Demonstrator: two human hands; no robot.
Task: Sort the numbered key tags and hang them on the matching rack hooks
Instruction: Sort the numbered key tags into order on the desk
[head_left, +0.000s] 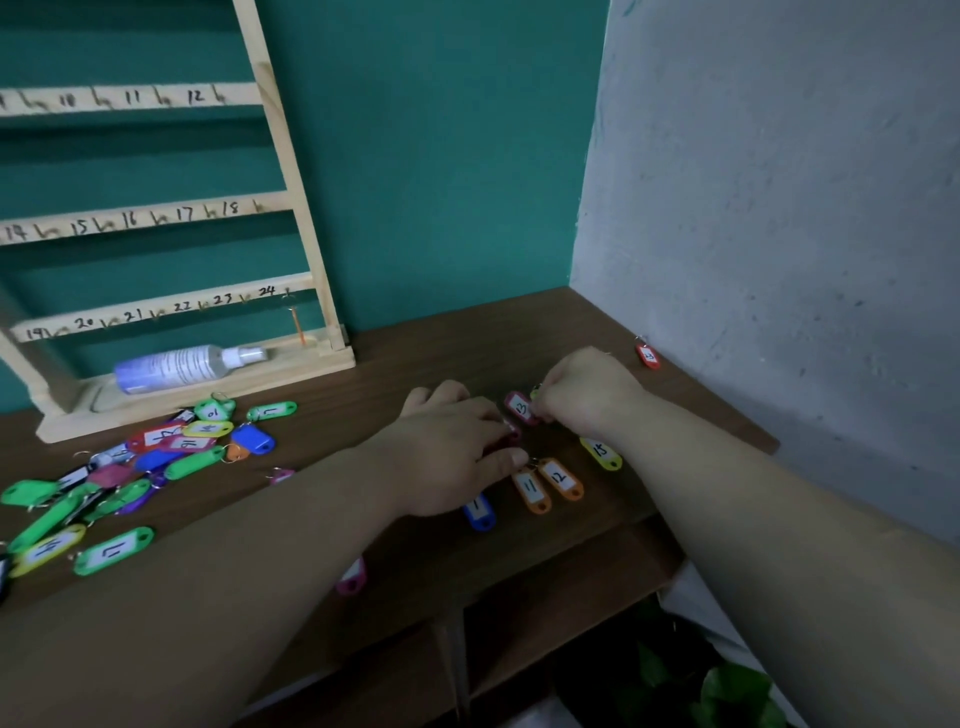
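A row of sorted key tags lies on the brown table (431, 343): a blue tag (479, 512), orange tag 11 (531, 491), orange tag 12 (561, 478), yellow tag 15 (601, 452) and pink tag 13 (521, 408). My right hand (587, 395) is curled and pinches the ring end of pink tag 13. My left hand (452, 447) lies low over the row, with a dark red tag (500, 444) pinched between thumb and fingers. An unsorted pile of tags (130, 467) sits at the left. The wooden rack (306, 218) with numbered hooks stands behind it.
A spray bottle (182, 366) lies on the rack's base. One red tag (648, 355) rests near the grey wall at the right. A pink tag (352, 577) shows partly under my left forearm near the table's front edge. One orange strip hangs from the hook beside number 24.
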